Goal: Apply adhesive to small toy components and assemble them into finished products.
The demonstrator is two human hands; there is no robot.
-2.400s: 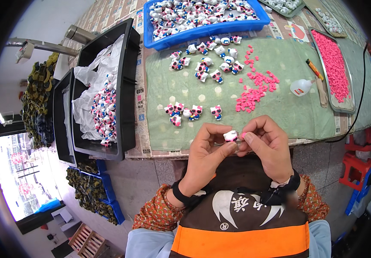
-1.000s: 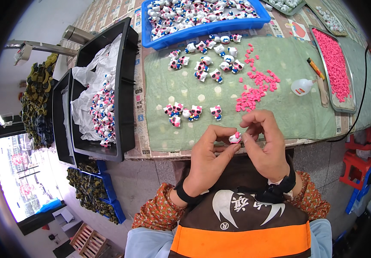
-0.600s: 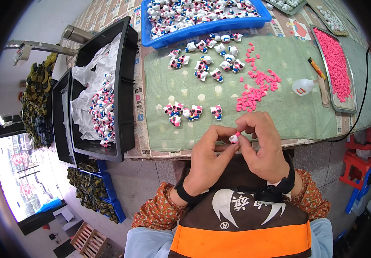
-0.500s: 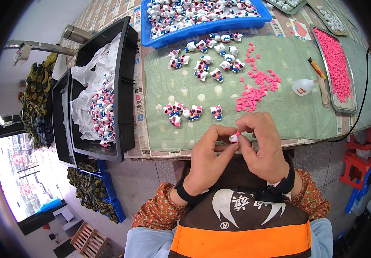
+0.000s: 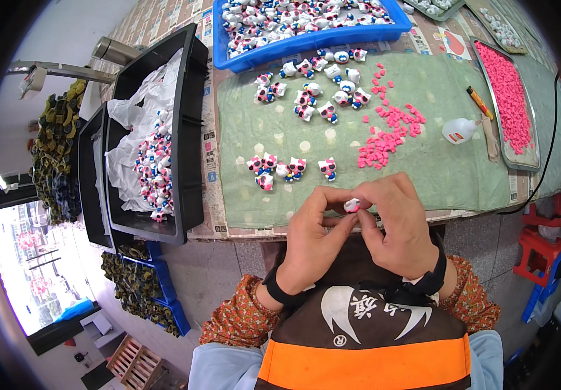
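Close to the table's front edge, my left hand (image 5: 317,237) and my right hand (image 5: 398,224) meet fingertip to fingertip. Both pinch one small white cat figurine (image 5: 352,205) with a bit of pink on it; its lower part is hidden by the fingers. Beyond them on the green cloth (image 5: 248,136) lies a scatter of small pink pieces (image 5: 391,133). A single cat figurine (image 5: 327,169) with pink and blue parts lies ahead of my left hand, beside a small group of like figurines (image 5: 265,164). More figurines (image 5: 306,101) lie farther back.
A blue tray (image 5: 313,49) full of figurines stands at the back. At left, a black crate (image 5: 192,130) holds white paper and figurines. On the right are a white squeeze bottle (image 5: 459,130), an orange-yellow tube (image 5: 480,102) and a metal tray (image 5: 532,159) of pink pieces.
The figurine has turned between my fingertips and shows more of its white side. My hands have shifted only slightly, still holding it together.
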